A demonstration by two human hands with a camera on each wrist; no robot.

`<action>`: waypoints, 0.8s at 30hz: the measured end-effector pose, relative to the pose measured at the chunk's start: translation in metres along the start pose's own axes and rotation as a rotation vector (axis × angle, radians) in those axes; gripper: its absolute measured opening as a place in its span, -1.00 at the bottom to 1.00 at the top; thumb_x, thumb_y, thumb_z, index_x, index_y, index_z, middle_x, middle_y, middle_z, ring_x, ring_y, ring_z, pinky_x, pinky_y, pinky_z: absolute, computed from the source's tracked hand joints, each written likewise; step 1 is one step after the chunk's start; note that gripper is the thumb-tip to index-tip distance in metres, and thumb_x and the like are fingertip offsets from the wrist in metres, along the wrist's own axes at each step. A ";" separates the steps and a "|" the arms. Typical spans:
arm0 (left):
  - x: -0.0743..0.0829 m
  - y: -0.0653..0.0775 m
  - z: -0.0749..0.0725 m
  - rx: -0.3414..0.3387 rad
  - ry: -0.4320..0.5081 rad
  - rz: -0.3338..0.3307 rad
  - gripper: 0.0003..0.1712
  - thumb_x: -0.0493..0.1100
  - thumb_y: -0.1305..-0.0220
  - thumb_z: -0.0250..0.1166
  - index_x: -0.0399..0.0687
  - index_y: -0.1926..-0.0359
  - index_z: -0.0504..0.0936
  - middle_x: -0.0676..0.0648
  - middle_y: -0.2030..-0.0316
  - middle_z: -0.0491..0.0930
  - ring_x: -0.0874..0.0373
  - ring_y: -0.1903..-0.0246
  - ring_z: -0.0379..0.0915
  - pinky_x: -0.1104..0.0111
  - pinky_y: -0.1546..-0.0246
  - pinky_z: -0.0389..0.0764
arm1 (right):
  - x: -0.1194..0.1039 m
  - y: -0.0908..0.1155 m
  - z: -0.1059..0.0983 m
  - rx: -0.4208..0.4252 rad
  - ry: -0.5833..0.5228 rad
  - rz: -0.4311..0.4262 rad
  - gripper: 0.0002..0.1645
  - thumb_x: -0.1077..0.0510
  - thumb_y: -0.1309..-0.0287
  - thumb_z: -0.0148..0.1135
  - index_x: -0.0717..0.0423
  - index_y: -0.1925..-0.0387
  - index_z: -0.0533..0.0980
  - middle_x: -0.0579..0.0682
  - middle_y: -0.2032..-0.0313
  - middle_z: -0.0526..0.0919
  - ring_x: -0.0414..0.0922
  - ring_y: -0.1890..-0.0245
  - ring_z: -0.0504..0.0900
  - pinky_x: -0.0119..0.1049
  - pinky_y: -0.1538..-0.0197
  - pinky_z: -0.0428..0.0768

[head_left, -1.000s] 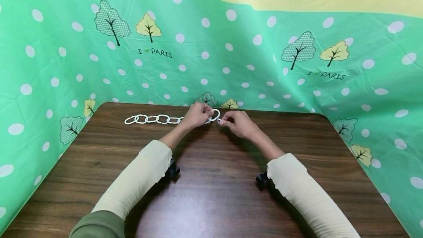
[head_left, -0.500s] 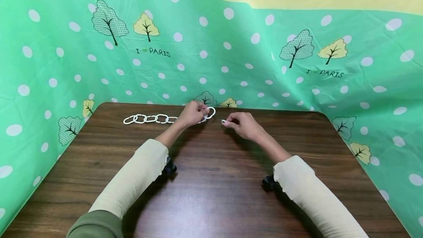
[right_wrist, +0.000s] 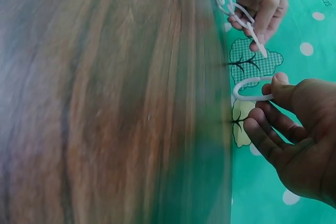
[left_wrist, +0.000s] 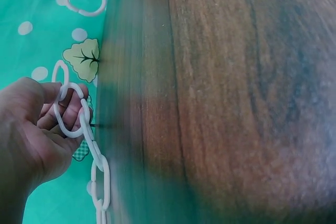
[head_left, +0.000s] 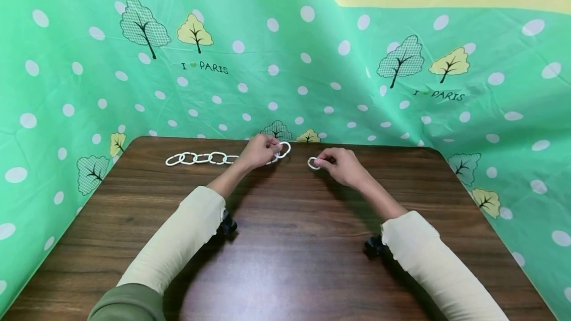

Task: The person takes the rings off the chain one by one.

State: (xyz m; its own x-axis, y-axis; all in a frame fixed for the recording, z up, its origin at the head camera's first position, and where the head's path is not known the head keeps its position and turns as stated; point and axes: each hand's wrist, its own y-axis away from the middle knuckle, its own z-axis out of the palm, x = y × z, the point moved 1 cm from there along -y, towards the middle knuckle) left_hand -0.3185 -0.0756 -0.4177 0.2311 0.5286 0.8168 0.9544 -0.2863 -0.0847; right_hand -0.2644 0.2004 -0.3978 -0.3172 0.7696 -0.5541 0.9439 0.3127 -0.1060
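White chain [head_left: 210, 158] trails off leftward from the left hand [head_left: 262, 151], pinched near its end; apart, the right hand [head_left: 342, 166] pinches a single link [right_wrist: 236, 90].

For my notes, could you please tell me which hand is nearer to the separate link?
Right. The right hand pinches the separate link; the left hand is apart, to its left, holding the chain.

White chain [head_left: 210, 158] of interlocked oval links, stretched along the far part of the desk [head_left: 276, 222] at 11 o'clock; its end nearest 12 is pinched in the left hand [head_left: 258, 151], the last link [right_wrist: 256, 40] slanting toward 1 o'clock. Apart, just past 12, the right hand [head_left: 341, 163] pinches a loose white oval link [right_wrist: 253, 98].
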 end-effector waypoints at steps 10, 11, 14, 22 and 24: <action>0.002 0.001 0.003 -0.048 0.051 -0.010 -0.75 -0.19 -0.66 0.34 -0.31 -0.10 0.78 -0.17 0.20 0.83 0.25 0.37 0.63 0.49 0.31 0.58 | 0.013 0.009 -0.009 0.026 -0.035 0.040 -0.72 0.02 -0.66 0.34 0.13 0.04 0.81 0.13 0.26 0.80 -0.08 0.37 0.53 -0.21 0.23 0.50; 0.002 0.001 0.003 -0.047 0.050 -0.005 -0.75 -0.19 -0.66 0.34 -0.31 -0.10 0.78 -0.17 0.20 0.83 0.25 0.37 0.63 0.49 0.32 0.58 | 0.014 0.011 -0.011 0.026 -0.039 0.045 -0.71 0.01 -0.67 0.34 0.13 0.03 0.81 0.14 0.26 0.80 -0.09 0.38 0.54 -0.21 0.24 0.52; 0.004 0.001 0.003 -0.042 0.047 0.010 -0.76 -0.20 -0.66 0.34 -0.31 -0.09 0.78 -0.18 0.21 0.83 0.25 0.38 0.63 0.50 0.32 0.58 | 0.018 0.014 -0.015 0.026 -0.053 0.068 -0.69 0.00 -0.67 0.33 0.15 0.01 0.80 0.18 0.26 0.80 -0.10 0.39 0.58 -0.22 0.26 0.56; 0.007 0.004 0.004 -0.050 0.072 0.003 -0.77 -0.23 -0.67 0.33 -0.34 -0.10 0.76 -0.25 0.19 0.84 0.22 0.37 0.66 0.49 0.33 0.60 | 0.032 0.020 -0.022 0.021 -0.148 0.180 -0.63 0.02 -0.72 0.26 0.26 -0.05 0.75 0.23 0.23 0.80 0.05 0.25 0.75 -0.29 0.25 0.63; 0.007 0.005 0.005 -0.051 0.074 -0.001 -0.76 -0.23 -0.67 0.32 -0.34 -0.12 0.75 -0.29 0.15 0.85 0.22 0.36 0.66 0.50 0.33 0.61 | 0.037 0.022 -0.023 0.013 -0.183 0.212 -0.61 0.02 -0.73 0.24 0.30 -0.09 0.73 0.24 0.18 0.80 0.07 0.20 0.79 -0.28 0.20 0.69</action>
State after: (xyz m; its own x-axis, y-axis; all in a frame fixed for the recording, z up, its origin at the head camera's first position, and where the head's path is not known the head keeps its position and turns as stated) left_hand -0.3117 -0.0696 -0.4155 0.2133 0.4688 0.8572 0.9433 -0.3272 -0.0557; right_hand -0.2576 0.2484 -0.4012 -0.0919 0.7033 -0.7049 0.9889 0.1473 0.0179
